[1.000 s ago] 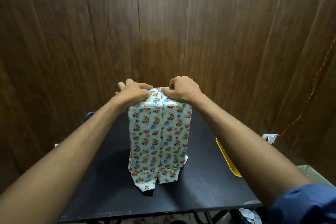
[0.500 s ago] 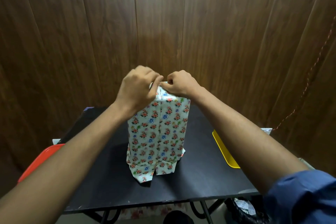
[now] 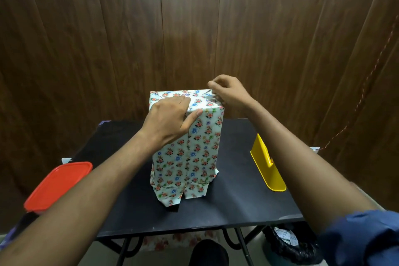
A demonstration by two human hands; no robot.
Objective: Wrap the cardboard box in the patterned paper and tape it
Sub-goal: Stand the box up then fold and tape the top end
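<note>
Left hand (image 3: 170, 121) has dropped onto the top front edge of the tall floral-paper-wrapped box (image 3: 194, 147), grip pressing paper flat; right hand (image 3: 228, 93) shifted to its top right corner, pinching the fold. Box stands upright mid black tabletop (image 3: 237, 201); yellow plastic tray (image 3: 266, 168) right of box, red lid (image 3: 58, 185) left.

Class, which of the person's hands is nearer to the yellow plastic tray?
Right. The right hand pinches paper at the floral-wrapped box's top right corner, above the yellow plastic tray; the left hand presses the box's top left.

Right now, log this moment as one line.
left hand pressing top fold | right hand pinching right corner | wrapped box upright | tape unseen
</note>
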